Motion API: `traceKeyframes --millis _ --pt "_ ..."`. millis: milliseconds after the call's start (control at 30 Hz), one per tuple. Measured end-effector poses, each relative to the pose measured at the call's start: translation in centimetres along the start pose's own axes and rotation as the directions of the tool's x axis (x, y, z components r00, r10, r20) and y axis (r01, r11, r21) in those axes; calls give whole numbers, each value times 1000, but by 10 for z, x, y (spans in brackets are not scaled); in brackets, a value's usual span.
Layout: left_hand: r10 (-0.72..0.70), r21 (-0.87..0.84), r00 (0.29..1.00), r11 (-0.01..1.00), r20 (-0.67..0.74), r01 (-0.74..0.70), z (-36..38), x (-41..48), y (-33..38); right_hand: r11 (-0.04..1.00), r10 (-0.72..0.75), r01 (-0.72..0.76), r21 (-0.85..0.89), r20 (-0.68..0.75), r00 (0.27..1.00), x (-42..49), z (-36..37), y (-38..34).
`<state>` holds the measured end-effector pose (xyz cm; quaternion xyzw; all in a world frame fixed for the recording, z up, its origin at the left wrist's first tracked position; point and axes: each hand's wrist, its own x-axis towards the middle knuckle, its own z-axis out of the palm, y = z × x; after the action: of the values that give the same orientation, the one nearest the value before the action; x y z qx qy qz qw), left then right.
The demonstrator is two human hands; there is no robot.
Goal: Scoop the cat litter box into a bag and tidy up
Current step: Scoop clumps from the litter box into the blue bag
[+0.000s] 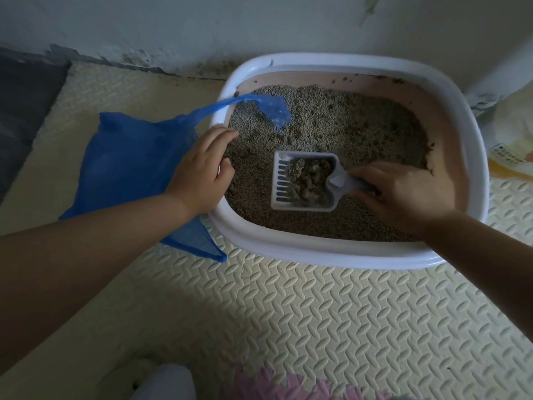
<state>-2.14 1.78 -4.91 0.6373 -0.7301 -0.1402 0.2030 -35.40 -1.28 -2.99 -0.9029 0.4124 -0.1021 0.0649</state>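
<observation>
Fingers of the right hand [403, 192] curl round the scoop [305, 180], levelling its clumps; those of the left hand [202, 171] lie loose on the litter box [317, 252] rim, blue bag [129, 157] ready behind them.

The right hand [403, 192] covers most of the scoop's [305, 180] handle. The left hand [202, 171] hides part of the box's [317, 252] left rim and of the bag [129, 157]; whether it pinches the bag cannot be told. Right of the box, a yellow pack [510, 145] is cut by the edge, its print too small to read.
</observation>
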Motion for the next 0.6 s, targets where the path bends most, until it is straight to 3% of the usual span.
traceKeyframes --millis 233,333,600 --pt "-62 -61 998 996 -23 61 -24 -4 3 999 42 -42 1 -41 998 6 -3 -6" --pt "-57 20 997 998 -43 58 -41 -19 -14 997 44 -43 69 -16 999 12 1 -10" --pt "-317 168 946 931 -61 323 -51 -58 -55 987 46 -37 159 -52 998 47 6 -46"
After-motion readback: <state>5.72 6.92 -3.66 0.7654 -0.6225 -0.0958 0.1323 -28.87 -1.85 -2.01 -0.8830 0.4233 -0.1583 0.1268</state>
